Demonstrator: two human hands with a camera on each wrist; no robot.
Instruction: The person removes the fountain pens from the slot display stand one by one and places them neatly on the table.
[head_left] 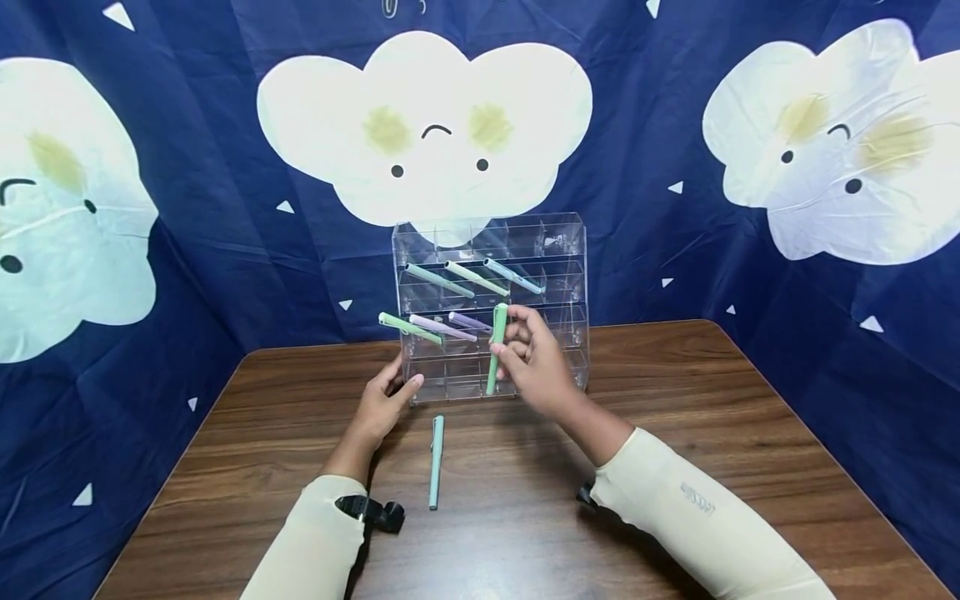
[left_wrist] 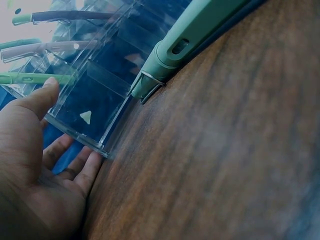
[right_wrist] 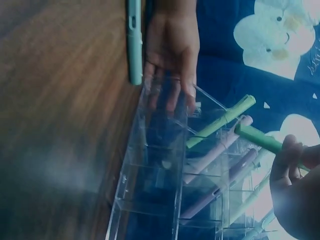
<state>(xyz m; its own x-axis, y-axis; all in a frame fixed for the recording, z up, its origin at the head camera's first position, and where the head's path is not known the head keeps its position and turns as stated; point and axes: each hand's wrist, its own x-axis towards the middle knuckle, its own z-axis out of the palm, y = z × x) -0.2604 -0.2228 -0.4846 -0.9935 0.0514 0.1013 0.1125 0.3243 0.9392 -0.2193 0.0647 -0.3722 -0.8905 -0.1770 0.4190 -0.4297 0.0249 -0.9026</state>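
A clear acrylic pen rack [head_left: 461, 385] with stepped rows of compartments stands at the table's back. My left hand [head_left: 382, 402] holds its lower left corner, thumb in front and fingers at the side. Between thumb and fingers, my right hand [head_left: 536, 358] pinches a green pen [head_left: 498, 348], near upright in front of the rack's right half. Slanting in a lower row are a light green pen [head_left: 411, 327], a lilac pen [head_left: 442, 327] and a purple pen [head_left: 470, 322]. Above them lean a grey-teal pen [head_left: 438, 281], a pale green pen [head_left: 476, 278] and a light blue pen [head_left: 513, 276].
A light teal pen [head_left: 436, 462] lies on the wooden table [head_left: 525, 517] in front of the rack, between my forearms. Dark blue cloth [head_left: 217, 208] with white clouds hangs behind and at both sides. Black straps circle both wrists.
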